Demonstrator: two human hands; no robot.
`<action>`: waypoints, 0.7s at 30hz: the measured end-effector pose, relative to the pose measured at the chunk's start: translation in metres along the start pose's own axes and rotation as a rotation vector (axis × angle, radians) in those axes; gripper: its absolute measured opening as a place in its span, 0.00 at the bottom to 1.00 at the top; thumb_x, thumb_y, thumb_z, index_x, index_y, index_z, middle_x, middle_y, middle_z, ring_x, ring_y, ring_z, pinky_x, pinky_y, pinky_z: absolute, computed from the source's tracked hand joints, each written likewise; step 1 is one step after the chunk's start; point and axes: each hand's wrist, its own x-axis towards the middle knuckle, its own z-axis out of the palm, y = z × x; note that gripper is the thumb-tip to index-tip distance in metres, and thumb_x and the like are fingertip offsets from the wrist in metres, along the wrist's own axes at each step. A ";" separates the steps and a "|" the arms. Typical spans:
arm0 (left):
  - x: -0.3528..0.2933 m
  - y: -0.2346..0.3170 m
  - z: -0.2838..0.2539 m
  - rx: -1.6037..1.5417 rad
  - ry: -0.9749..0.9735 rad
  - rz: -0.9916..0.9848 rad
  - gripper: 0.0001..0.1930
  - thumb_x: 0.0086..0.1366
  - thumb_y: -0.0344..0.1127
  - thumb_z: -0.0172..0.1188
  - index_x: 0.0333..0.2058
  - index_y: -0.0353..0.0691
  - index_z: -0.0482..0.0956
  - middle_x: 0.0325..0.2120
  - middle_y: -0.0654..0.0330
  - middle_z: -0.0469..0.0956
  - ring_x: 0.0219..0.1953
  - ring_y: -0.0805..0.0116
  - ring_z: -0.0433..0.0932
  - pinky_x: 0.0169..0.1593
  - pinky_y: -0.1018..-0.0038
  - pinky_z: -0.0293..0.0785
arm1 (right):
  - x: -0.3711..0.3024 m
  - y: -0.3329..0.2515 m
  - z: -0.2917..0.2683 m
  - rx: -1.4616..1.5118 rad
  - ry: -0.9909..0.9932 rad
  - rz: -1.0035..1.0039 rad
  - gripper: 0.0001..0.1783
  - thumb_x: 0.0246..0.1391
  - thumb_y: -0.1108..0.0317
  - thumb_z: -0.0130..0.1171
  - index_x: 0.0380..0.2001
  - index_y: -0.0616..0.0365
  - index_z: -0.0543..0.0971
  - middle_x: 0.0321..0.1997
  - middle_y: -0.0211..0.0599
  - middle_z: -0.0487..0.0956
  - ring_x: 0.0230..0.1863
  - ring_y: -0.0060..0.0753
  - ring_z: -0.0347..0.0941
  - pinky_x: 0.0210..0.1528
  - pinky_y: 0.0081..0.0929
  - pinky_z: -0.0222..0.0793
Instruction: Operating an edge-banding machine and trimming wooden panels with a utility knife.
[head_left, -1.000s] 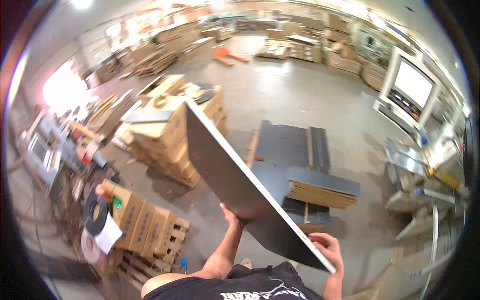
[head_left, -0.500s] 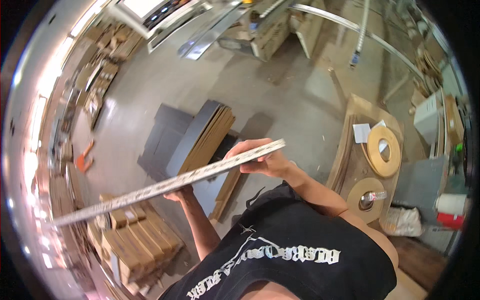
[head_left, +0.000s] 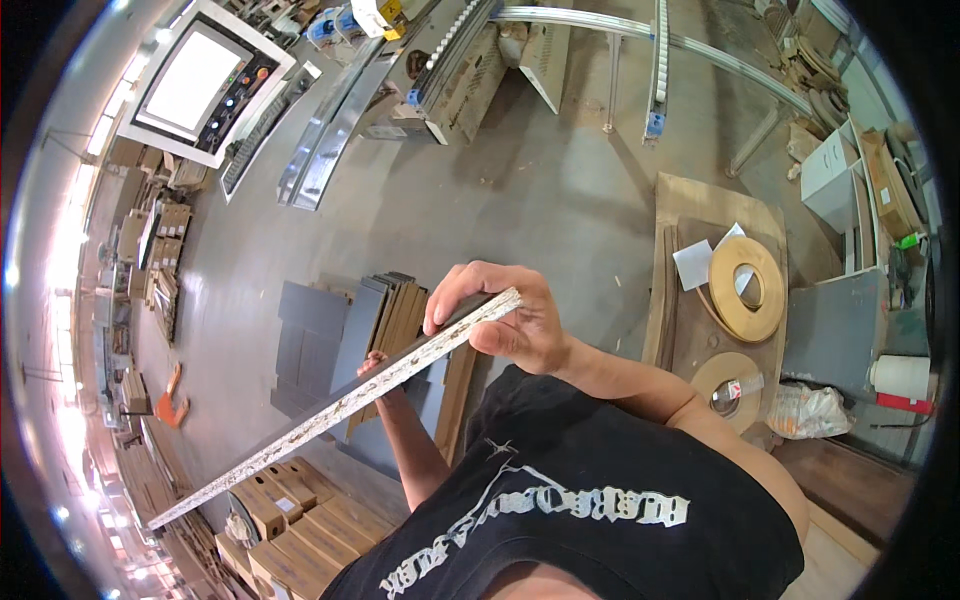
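A long particleboard panel (head_left: 340,407) slants across the view with its raw chipped edge up; a narrow strip of its dark face shows. My right hand (head_left: 538,325) grips the upper right end, the fingers over the dark side and the thumb against the raw edge. Partway along the panel, my left hand (head_left: 372,364) is closed on it, partly hidden by the board. Beyond and below lies a stack of dark grey panels (head_left: 365,325) with brown edges, close to my left hand.
Brown cartons (head_left: 310,540) stand at the lower left. To the right, a wooden board (head_left: 665,290) carries rolls of edge banding (head_left: 755,310) and a clear bottle (head_left: 738,390). A machine with a control panel (head_left: 195,85) and metal rails (head_left: 335,130) occupies the far side. An orange object (head_left: 172,400) is at the left.
The view has shifted. The panel slopes more steeply, its far left end lower, and its dark face now shows. My right hand has turned, bringing its thumb onto the raw edge.
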 end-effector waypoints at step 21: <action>0.153 -0.144 0.140 -0.570 -1.219 -0.005 0.20 0.68 0.48 0.52 0.45 0.35 0.73 0.50 0.46 0.72 0.57 0.60 0.67 0.65 0.61 0.58 | 0.250 0.103 -0.120 -0.244 0.633 -0.301 0.19 0.58 0.55 0.37 0.22 0.56 0.69 0.18 0.34 0.62 0.21 0.29 0.60 0.23 0.26 0.59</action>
